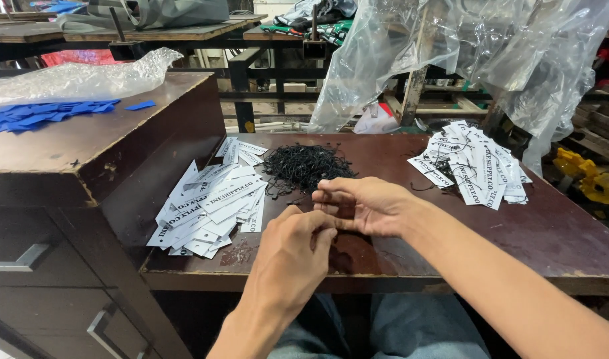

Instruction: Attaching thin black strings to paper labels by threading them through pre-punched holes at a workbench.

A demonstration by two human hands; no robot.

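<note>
— What do we see along the tabletop (550, 233)?
— By its left edge, loose white tags (211, 206); mid-back, the black string pile (304, 166).
— And our hands?
— Near the front edge, left hand (291, 256) pinched shut, contents hidden; right hand (364, 206) half-curled; strung tags (470, 163) far right.

brown table (557, 233) | white tags left (211, 206) | black strings (303, 166) | strung tags right (474, 166)

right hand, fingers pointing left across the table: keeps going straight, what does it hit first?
Probably the pile of white paper tags left of the right hand. The black string heap lies slightly farther back, though depth is unclear.
</note>
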